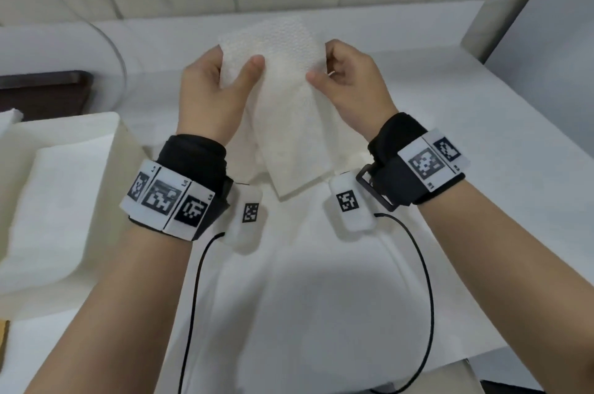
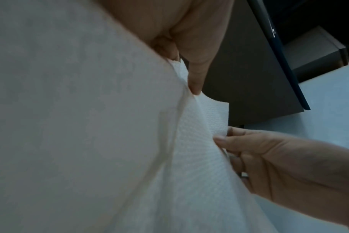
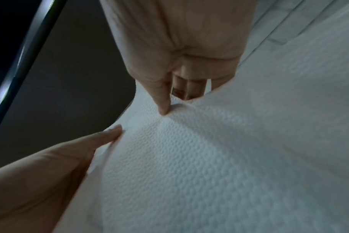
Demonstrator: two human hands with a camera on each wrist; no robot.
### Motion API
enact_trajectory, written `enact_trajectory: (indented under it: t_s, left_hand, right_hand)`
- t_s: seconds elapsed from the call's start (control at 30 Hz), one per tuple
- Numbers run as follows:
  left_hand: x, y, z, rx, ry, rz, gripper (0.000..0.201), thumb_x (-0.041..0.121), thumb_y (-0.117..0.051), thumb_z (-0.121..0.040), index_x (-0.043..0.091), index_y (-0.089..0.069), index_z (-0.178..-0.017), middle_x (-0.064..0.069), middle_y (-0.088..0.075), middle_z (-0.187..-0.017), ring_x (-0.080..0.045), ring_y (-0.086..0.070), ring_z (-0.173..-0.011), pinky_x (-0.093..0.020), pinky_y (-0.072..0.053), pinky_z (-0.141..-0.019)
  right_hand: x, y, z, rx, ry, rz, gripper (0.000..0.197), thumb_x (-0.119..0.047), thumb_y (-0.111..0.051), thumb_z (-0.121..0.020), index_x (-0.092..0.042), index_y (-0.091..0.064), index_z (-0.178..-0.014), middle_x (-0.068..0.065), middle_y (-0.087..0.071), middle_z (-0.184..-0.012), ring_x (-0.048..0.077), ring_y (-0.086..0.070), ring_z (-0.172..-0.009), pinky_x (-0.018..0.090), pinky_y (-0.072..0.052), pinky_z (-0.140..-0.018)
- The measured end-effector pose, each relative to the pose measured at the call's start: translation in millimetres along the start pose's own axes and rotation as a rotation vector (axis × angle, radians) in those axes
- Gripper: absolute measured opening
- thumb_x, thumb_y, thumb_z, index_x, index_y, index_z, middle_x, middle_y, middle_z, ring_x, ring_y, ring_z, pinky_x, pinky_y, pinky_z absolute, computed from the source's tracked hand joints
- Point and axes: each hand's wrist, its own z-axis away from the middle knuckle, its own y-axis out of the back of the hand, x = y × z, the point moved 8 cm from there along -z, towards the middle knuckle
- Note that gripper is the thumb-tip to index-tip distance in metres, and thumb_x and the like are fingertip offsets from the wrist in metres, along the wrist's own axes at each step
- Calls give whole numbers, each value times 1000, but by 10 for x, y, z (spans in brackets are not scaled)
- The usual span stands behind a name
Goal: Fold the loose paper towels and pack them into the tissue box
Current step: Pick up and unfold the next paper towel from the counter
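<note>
A: Holding a paper towel up above the white table, both hands grip it near its top edge.

B: How do the fingers sit?

A: On the left hand the thumb presses the front of the sheet and the other fingers go behind it, so the towel is pinched between them. The right hand has its fingers curled, pinching the opposite edge between thumb and fingertips. The right wrist view shows that thumb tip dimpling the embossed paper.

B: And the towel itself?

A: It hangs from the two grips, its lower end drooping towards the person, over more white paper lying on the table.

B: Where is the tissue box?

A: On the table to the left of the left wrist, open on top, with white sheets lying inside. It is apart from the held towel.
</note>
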Motion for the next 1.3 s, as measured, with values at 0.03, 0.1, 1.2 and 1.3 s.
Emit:
enact_trajectory:
  t_s: [0.03, 0.1, 1.2, 1.3]
  left_hand:
    - [-21, -44, -20, -55, 23, -3, 7, 18, -65, -87, 15, -61, -92, 27, -63, -74, 13, -59, -70, -6, -44, -66]
    - [-125, -118, -48, -181, 80, -93, 32, 22, -72, -79, 21, -58, -107, 22, -62, -94, 9, -60, -84, -7, -48, -72]
    - [-511, 269, -315, 187, 35, 20, 17, 21, -45, -98, 25, -56, -85, 15, -52, -74, 14, -48, -58, -3, -36, -62]
    - [-416, 377, -339, 268, 5, -38, 29, 19, -36, -100, 32, -38, -74, 12, -40, -68, 10, -42, -54, -6, -34, -57]
  right_hand:
    - [6, 30, -2, 41, 2, -18, 25, -9, -56, -88, -25, -45, -72, -7, -50, -71, 10, -47, -65, 24, -42, -68]
    - [17, 114, -12, 121, -10, -57, 25, -7, -56, -88, -25, -47, -73, -7, -53, -74, 11, -50, -70, 24, -43, -70]
    - [240, 255, 100, 351, -194, -314, 23, -10, -45, -94, -21, -46, -114, 1, -57, -115, 19, -55, -113, 42, -40, -106]
    - [147, 291, 52, 327, -147, -411, 26, -13, -44, -94, -24, -45, -118, -3, -58, -117, 19, -54, -118, 43, -41, -105]
